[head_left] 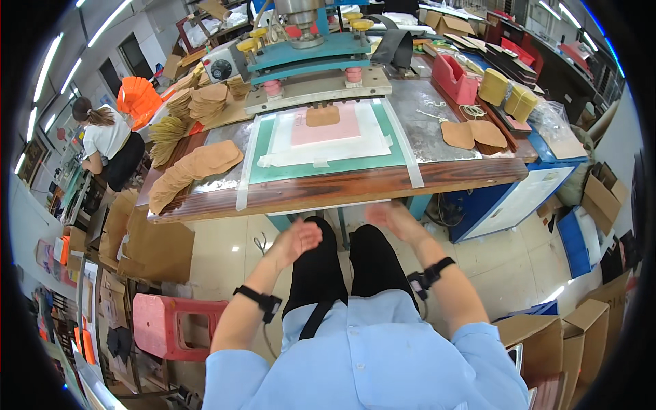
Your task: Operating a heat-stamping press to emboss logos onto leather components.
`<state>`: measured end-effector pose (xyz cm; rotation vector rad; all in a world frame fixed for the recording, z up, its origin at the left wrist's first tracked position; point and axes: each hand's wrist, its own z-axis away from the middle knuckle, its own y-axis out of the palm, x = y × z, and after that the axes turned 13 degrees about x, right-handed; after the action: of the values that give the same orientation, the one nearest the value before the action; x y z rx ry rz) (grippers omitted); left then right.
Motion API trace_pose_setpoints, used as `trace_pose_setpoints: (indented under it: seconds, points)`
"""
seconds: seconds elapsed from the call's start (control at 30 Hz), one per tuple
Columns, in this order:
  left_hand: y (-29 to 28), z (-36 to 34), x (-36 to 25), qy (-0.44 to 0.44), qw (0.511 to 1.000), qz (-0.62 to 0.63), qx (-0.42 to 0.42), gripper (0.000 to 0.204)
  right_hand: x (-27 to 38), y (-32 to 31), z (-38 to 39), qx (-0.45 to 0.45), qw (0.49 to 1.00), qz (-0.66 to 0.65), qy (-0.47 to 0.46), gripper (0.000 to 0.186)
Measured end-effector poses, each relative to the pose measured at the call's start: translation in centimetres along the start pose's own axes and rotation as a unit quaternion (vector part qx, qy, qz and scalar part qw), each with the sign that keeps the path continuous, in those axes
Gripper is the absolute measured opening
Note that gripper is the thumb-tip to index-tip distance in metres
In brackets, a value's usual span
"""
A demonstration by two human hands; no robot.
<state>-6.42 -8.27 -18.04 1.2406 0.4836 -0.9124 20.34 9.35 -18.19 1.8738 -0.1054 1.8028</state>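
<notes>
My left hand (301,238) is held above my left thigh, just short of the table's front edge, fingers stretched and nothing in it. Slightly blurred, my right hand (391,217) is close to the wooden table edge (342,189), also bare, with its fingers extended. Beyond them, one tan leather-like piece (322,116) lies on a pink sheet (325,134) at the front of a press (311,58). A fanned row of tan pieces (198,171) rests on the table at left. Two more tan pieces (473,134) lie at right.
White paper (280,156) and a green mat (328,170) are under the pink sheet. Bundled pieces (184,106) stand at back left, a red holder (456,78) and yellow stacks (507,94) at right. A red stool (158,326) is behind left; another person (109,137) sits farther left.
</notes>
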Motion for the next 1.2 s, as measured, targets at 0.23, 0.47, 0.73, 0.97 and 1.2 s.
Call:
trace_pose_setpoints:
  seconds: [0.23,0.47,0.73,0.97,1.2]
  points:
    - [3.6,-4.7,-3.2,0.392,0.879,0.269,0.033,0.038,1.7,3.1,-5.0,-0.073,0.839,-0.433,-0.320,0.041]
    - [3.2,-5.0,-3.6,0.404,0.858,0.310,0.067,0.040,2.2,4.5,-4.7,-0.160,0.825,-0.450,-0.301,0.041]
    - [3.2,-4.2,-3.9,0.399,0.868,0.290,0.057,0.040,3.0,5.1,-4.6,-0.137,0.814,-0.463,-0.324,0.041]
    - [3.8,-4.2,-4.3,0.400,0.874,0.268,0.060,0.041,3.5,5.5,-3.9,-0.133,0.818,-0.454,-0.328,0.045]
    - [3.4,-4.3,-4.0,0.397,0.874,0.280,0.031,0.041,2.9,4.4,-4.6,-0.129,0.798,-0.487,-0.331,0.046]
